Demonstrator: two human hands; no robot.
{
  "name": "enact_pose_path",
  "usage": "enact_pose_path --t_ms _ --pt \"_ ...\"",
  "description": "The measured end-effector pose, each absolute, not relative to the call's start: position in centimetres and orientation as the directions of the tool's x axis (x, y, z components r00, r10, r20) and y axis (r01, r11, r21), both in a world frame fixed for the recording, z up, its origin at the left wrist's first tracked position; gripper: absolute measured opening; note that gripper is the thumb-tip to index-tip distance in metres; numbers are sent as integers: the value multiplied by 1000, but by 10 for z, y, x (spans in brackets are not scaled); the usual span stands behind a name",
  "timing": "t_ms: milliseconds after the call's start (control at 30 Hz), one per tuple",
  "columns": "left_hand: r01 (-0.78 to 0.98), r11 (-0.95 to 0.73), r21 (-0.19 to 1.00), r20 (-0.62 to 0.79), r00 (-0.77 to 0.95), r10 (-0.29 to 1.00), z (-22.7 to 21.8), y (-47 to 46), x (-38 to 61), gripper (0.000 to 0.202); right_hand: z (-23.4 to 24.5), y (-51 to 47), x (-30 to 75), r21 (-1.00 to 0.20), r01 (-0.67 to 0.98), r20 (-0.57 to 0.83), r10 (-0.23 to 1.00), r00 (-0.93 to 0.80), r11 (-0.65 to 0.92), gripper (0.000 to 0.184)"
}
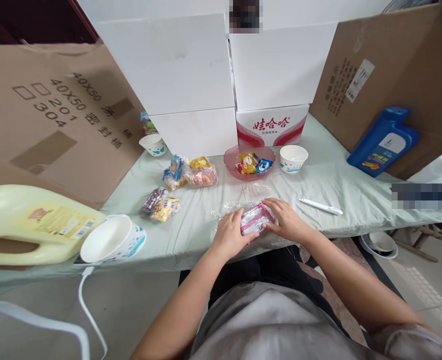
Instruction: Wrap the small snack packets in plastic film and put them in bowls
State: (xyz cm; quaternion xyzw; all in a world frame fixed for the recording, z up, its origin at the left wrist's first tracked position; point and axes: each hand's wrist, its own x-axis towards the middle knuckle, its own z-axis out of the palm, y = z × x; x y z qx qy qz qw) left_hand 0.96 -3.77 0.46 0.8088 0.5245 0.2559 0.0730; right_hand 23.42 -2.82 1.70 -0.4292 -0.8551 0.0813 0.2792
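Between my two hands lie pink-and-white wrapped packets (257, 218), on a sheet of clear plastic film (230, 206) near the table's front edge. My left hand (229, 234) grips their left side, fingers bent and thumb along the near edge. From the right, my right hand (285, 220) closes on them with fingertips on the far corner and thumb on the near side. Just beyond stands a pink glass bowl (230, 170) holding several wrapped snacks (249, 162). Left of it are film-wrapped snack bundles, one with pink and yellow packs (201, 175), another with purple and yellow packs (165, 210).
A white utility knife (320, 206) lies right of my hands. Paper bowls stand at back right (293, 162), back left (154, 146) and front left (133, 240), beside a yellow jug (52, 220). A blue bottle (386, 142) leans against a cardboard box (419, 65). White boxes (191, 65) form the back.
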Motion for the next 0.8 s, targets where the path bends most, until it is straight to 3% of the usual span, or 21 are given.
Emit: enact_pose_path --t_ms 67,200,267,367,467,567,700,800 --pt "833 -408 375 284 315 906 3 -41 12 75 13 -16 237 -331 725 349 792 -501 604 64" --pt "837 -373 400 214 311 926 10 -45 15 77 20 -24 245 -276 723 419 756 -503 633 23" --pt "835 -359 418 188 307 933 14 -46 16 77 28 -41 249 -273 666 442 706 -554 694 20" --pt "823 -365 435 176 320 931 15 -47 16 75 36 -67 259 -332 542 305 631 -713 772 21" --pt "803 -395 447 198 342 919 10 -47 15 72 37 -82 270 -426 520 112 613 -782 741 18" --pt "795 -423 435 251 344 905 4 -48 16 69 42 -79 272 -501 577 87 701 -708 645 25" --pt "744 -496 447 318 386 866 -5 -46 19 68 47 -47 250 -499 609 291 781 -552 616 34" --pt "690 -529 494 364 389 846 -12 -43 17 77 43 -16 225 -449 607 217 739 -637 655 69"
